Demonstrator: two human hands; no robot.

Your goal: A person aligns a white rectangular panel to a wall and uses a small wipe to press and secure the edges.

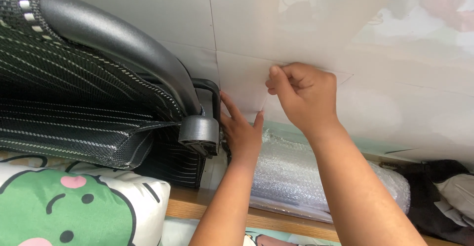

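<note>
At the far left of my feed a folded chair of black mesh with pale stitched lines leans against the wall, its curved dark frame tube running down to a grey plastic joint. Under it lies a white pillow printed with a green cartoon figure with pink cheeks, resting beside a wooden ledge.

Just right of the grey joint I see my left hand, palm flat against the wall, fingers spread wide and straight, pressing on the lower edge of a white sheet stuck to the wall. It grips nothing; it only presses.

Next comes my right hand, raised a little higher and touching the same white sheet. Its fingers are curled in tight, thumb against forefinger, pinching at the sheet's edge near a seam; whether a flap is truly caught between them I cannot tell.

Below both forearms a roll of clear bubble wrap lies along the ledge against the wall's foot. At the far right, a heap of dark and white cloth sits near the end of the roll.
</note>
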